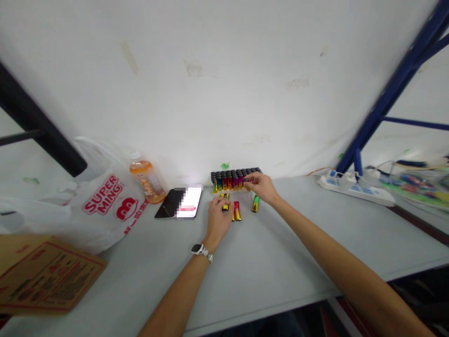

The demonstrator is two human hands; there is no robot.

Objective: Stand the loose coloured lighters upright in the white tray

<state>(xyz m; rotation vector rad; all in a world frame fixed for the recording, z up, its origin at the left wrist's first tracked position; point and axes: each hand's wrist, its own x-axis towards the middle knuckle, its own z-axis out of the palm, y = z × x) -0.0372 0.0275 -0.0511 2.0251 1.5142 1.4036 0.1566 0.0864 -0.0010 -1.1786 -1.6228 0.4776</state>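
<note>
A block of small shiny cylinders [229,181], which look like batteries with black ends, stands upright in close rows against the wall. My right hand [262,186] is at the right end of its front row, finger and thumb pinched on a dark-ended battery [248,179]. My left hand [218,217], wearing a silver watch [198,249], lies over loose batteries in front of the block, its thumb and fingers apart. Beside its thumb lie red and gold batteries [238,211]. A green and gold battery [256,203] lies alone below my right hand. My left fingers partly hide the batteries under them.
Left of the block are a tablet-like device [168,204] with a partly lit screen, an orange drink bottle [147,180], a white plastic bag [105,206] and a cardboard box [52,276]. A white power strip [356,189] lies at right, beside a blue metal frame [382,103].
</note>
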